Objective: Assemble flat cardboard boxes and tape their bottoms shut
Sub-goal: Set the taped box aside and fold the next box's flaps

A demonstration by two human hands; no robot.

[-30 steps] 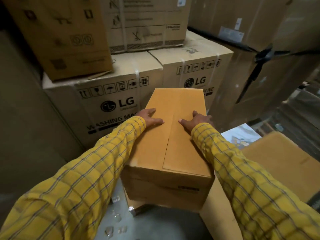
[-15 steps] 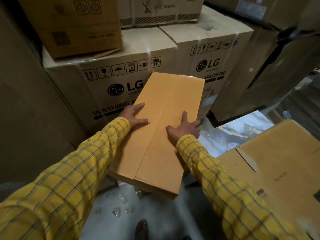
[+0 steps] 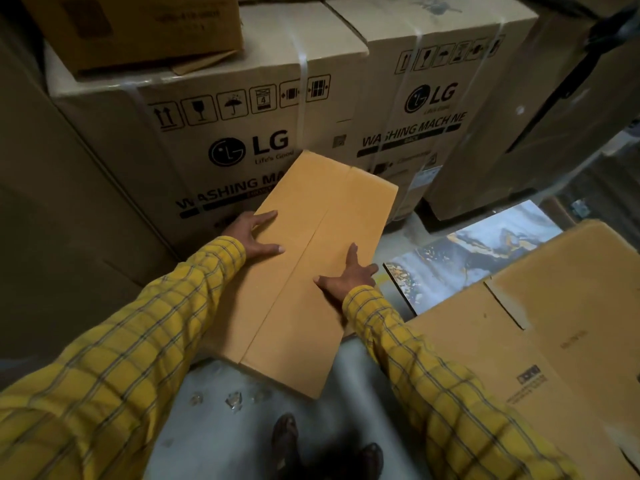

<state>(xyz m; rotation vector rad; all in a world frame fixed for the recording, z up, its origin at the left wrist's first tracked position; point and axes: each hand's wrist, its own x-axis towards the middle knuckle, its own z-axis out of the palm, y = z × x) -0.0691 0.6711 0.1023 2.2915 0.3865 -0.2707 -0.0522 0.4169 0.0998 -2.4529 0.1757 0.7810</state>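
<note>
Head camera looks down on a tan cardboard box [image 3: 311, 271], its closed flaps facing up with the seam running lengthwise, sitting above the grey floor [image 3: 214, 427] in front of two big washing machine cartons [image 3: 242, 133]. Left hand [image 3: 254, 233] lies flat on the left flap with fingers spread; right hand [image 3: 348, 277] presses flat on the right flap, fingers straight. More flat cardboard [image 3: 540, 334] lies to the right.

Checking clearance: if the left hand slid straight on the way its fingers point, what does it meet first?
Probably nothing on the box top; the left hand points up-right, so past the far edge, likely the LG carton. Depth unclear.
</note>
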